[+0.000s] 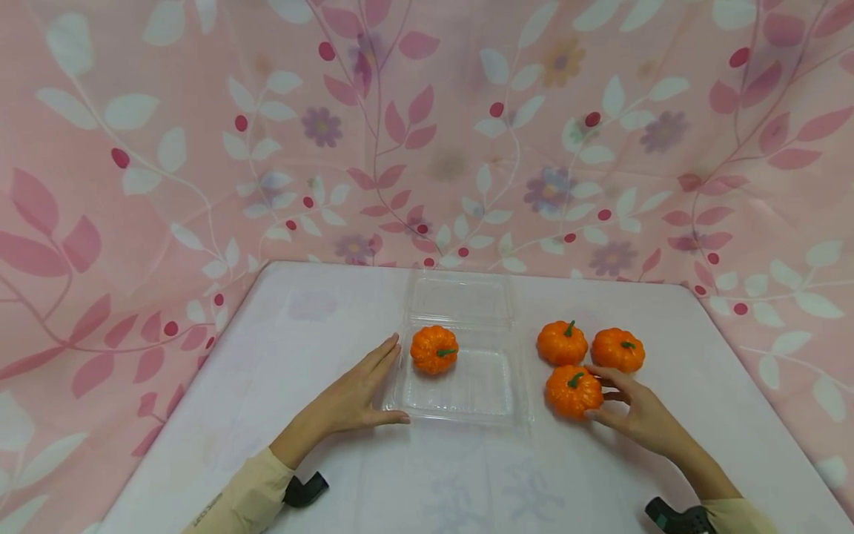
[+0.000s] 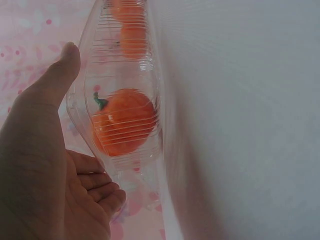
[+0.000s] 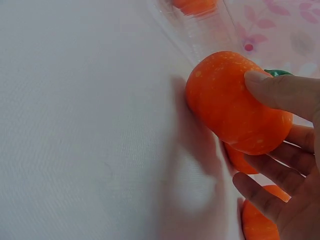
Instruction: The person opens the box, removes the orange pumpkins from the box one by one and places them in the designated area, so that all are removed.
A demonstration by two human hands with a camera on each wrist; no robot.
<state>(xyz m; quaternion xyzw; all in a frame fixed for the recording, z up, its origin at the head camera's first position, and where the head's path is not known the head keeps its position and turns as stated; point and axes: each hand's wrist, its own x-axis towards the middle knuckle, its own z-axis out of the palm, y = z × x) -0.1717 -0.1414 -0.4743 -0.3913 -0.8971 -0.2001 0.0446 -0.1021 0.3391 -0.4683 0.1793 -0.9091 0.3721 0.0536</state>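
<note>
A clear plastic clamshell box (image 1: 460, 409) lies open on the table, its lid (image 1: 460, 298) folded back. One small orange toy pumpkin (image 1: 430, 350) with a green stem sits at the left of its base. My left hand (image 1: 356, 393) rests against the box's left side, thumb spread to the front corner; the left wrist view shows the thumb (image 2: 67, 60) at the rim. To the right of the box, my right hand (image 1: 630, 408) holds the nearest pumpkin (image 1: 570, 393) between thumb and fingers. In the right wrist view, this pumpkin (image 3: 230, 105) appears tilted, with the thumb beside its stem.
Two more toy pumpkins stand just behind the held one, a left one (image 1: 560, 345) and a right one (image 1: 620, 352). A white cloth covers the table (image 1: 320, 304). Behind it hangs a pink floral curtain (image 1: 454, 133).
</note>
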